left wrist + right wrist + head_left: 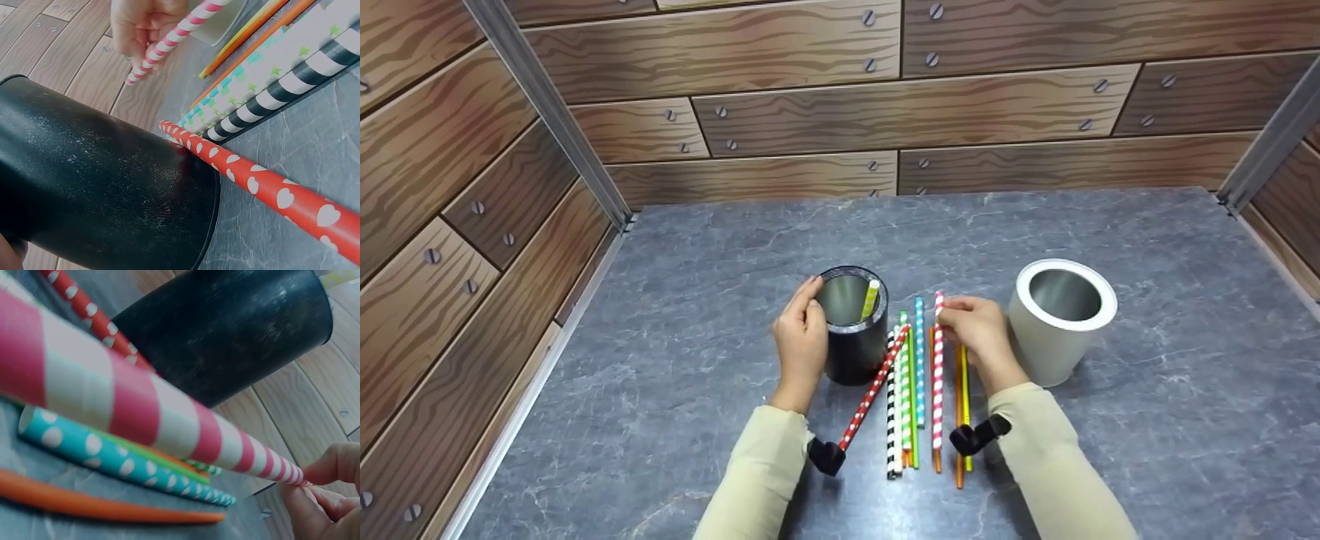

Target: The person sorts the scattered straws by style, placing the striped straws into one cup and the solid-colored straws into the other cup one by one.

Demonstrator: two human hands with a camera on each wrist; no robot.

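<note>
My left hand (pixel 801 341) holds the left side of a black cylindrical can (pixel 855 356), its fingertips near the rim. One yellow patterned straw (pixel 870 300) stands inside that can. My right hand (pixel 979 330) pinches a pink-and-white striped paper straw (pixel 174 416) near its far end, between thumb and fingers. In the left wrist view this straw appears lifted clear of the others. A red straw with white hearts (pixel 253 183) leans against the black can. Beside it lie a black-and-white striped straw (pixel 892 420), a blue dotted straw (pixel 919 367) and several green ones.
A white can (pixel 1046 349) with a wide rim stands to the right, just beyond my right wrist. Orange (pixel 959 420) and yellow straws (pixel 966 405) lie by my right forearm. Wood-patterned panels (pixel 795 120) wall in the grey marbled table (pixel 660 375).
</note>
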